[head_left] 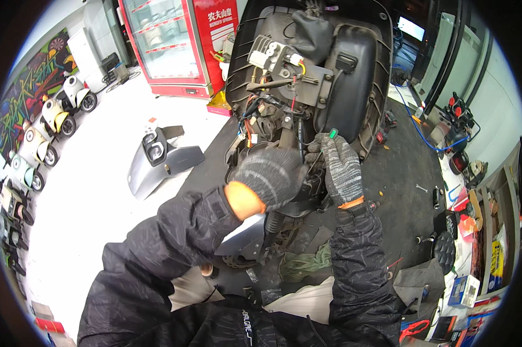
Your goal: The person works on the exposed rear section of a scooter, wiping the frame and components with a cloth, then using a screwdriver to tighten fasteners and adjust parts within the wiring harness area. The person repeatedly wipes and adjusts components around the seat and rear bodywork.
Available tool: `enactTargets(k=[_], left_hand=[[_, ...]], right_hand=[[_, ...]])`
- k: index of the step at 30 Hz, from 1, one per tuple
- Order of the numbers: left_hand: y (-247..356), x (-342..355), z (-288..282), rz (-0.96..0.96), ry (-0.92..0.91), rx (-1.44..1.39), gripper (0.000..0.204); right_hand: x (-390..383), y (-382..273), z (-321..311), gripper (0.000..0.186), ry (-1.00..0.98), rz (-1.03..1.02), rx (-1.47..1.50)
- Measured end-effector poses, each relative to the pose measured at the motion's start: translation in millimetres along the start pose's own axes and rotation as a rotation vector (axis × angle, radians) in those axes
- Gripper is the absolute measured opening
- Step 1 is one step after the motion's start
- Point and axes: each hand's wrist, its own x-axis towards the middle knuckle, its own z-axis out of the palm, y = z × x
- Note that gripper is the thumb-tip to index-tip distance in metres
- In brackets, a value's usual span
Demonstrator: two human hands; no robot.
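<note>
At frame centre, the gloved left hand (270, 176) curls closed against the stripped scooter front (307, 69), seemingly bracing it, while the right hand (340, 168) pinches a green-tipped tool (332, 133) up toward the exposed wiring (255, 115).

The scooter (307, 75) stood at the centre, its front opened toward the person. Both hands were at its lower middle, the left hand (270, 176) just left of the right hand (342, 168). A loose panel (159, 159) lay on the floor to the left. Behind that stood a fridge (180, 46). Small scooters (41, 133) lined the far left. Shelves (486, 231) stood at the right, with tools (425, 188) on the mat before them.
</note>
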Motion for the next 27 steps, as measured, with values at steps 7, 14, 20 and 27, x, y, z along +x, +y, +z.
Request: enactTargets(k=[7, 14, 20, 27], left_hand=[[-26.1, 15.8, 54.3, 0.082, 0.084, -0.253, 0.034], [-23.1, 30.5, 41.3, 0.187, -0.09, -0.168, 0.029], [-26.8, 48.8, 31.5, 0.239, -0.231, -0.15, 0.034], [-33.6, 59.0, 30.8, 0.168, -0.301, -0.209, 0.033]], right_hand=[[-8.4, -14.8, 13.2, 0.028, 0.037, -0.146, -0.232], [-12.1, -16.7, 12.1, 0.051, 0.143, -0.161, -0.188], [-10.3, -22.5, 12.8, 0.045, 0.162, -0.281, -0.257], [-4.7, -48.9, -16.3, 0.045, 0.3, -0.258, 0.087]])
